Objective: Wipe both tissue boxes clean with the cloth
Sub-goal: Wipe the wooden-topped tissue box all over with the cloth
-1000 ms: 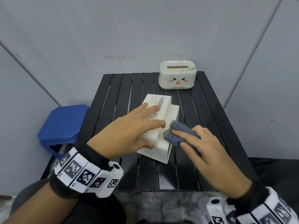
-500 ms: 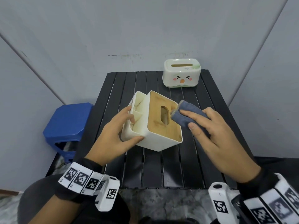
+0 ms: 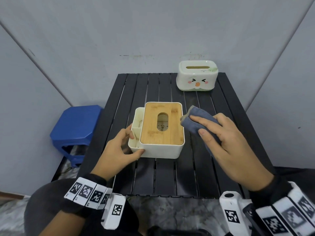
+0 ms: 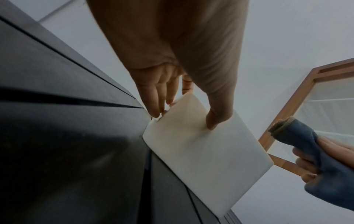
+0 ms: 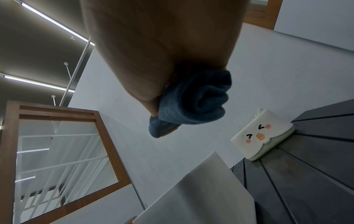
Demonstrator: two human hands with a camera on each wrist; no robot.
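A white tissue box with a bamboo lid (image 3: 162, 132) (image 4: 201, 148) (image 5: 201, 195) stands upright on the black slatted table (image 3: 170, 176). My left hand (image 3: 119, 150) (image 4: 184, 109) grips its near left corner, thumb on the front wall and fingers on the left side. Just right of the box, my right hand (image 3: 221, 142) holds a folded blue cloth (image 3: 199, 121) (image 4: 306, 148) (image 5: 193, 103), whose front end nearly touches the lid's right edge. A second white tissue box with a cartoon face (image 3: 197, 75) (image 5: 264, 134) sits at the table's far right corner.
A blue plastic stool (image 3: 75, 126) stands left of the table. Grey walls close in behind and on both sides. My dark-clad lap (image 3: 80, 210) lies below the table's near edge.
The bamboo-lidded box went from lying on its side to tilted, then upright on the table. My left hand shifted from on top to its left corner. The cloth came off the box's side.
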